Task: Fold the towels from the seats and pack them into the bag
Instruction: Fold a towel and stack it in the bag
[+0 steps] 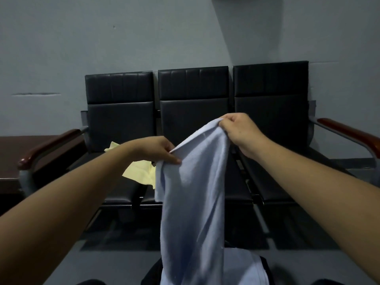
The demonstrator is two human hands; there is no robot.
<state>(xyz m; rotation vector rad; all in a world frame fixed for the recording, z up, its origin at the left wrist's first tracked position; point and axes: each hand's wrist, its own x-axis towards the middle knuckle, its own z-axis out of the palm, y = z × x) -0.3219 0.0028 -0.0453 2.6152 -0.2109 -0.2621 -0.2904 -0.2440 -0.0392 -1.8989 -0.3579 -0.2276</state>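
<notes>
Pinching the upper edge of the pale blue towel (191, 202), both hands hold it up in the air in front of the seats (193, 112). The left hand (156, 150) has its fingers (174, 160) closed on one stretch of that edge, thumb on top. The right hand (239, 131) has its fingertips (223, 122) bunched round another stretch, a little higher and near the left. Between the two grips the edge runs short and slack. Below the fingers the cloth hangs in one long, loosely gathered drop, and its lower end goes out of view at the bottom.

I judge the work to be in its early or middle part. This towel is off the seats but shows no fold yet, so it has to be spread, folded and packed. The yellow towel (141, 173) lies crumpled on the seat beyond the left fingers, partly hidden by the left forearm and apart from both hands. Low under the hanging cloth, a dark shape (266, 266) with more pale blue cloth (244, 264) on it may be the bag with a towel already in it; I cannot tell for sure.

Counted, there are three black seats in a row and two wood-topped armrests (49, 147) at the ends. Two towels are plainly seen, one blue and one yellow, with perhaps a third at the bottom. There is one possible bag, and one dark table (12, 153) off to the left of the left hand.
</notes>
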